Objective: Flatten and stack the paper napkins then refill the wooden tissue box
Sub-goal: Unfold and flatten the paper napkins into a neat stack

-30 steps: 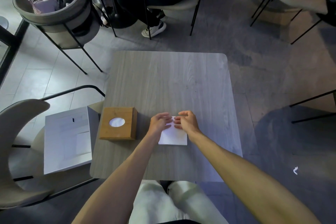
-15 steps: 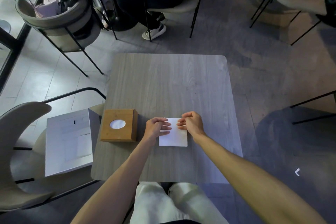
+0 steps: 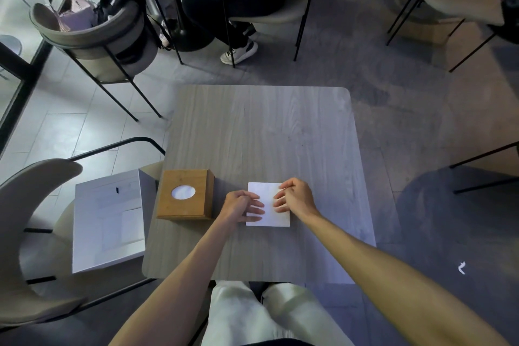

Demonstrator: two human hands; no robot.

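From the head camera, a white paper napkin [image 3: 276, 212] lies flat on the grey table [image 3: 261, 132], near its front edge. The left hand [image 3: 240, 205] rests with loosely spread fingers on the napkin's left edge, and the right hand [image 3: 296, 196] presses its fingertips on the upper right part; neither grips anything. The wooden tissue box [image 3: 185, 194] stands just left of the left hand (its oval opening shows white). A white carton [image 3: 108, 222] sits on the chair [image 3: 33, 233] beside the table's left edge. Beyond the far edge, a seated person's legs [image 3: 222, 5] and more chairs crowd the floor.
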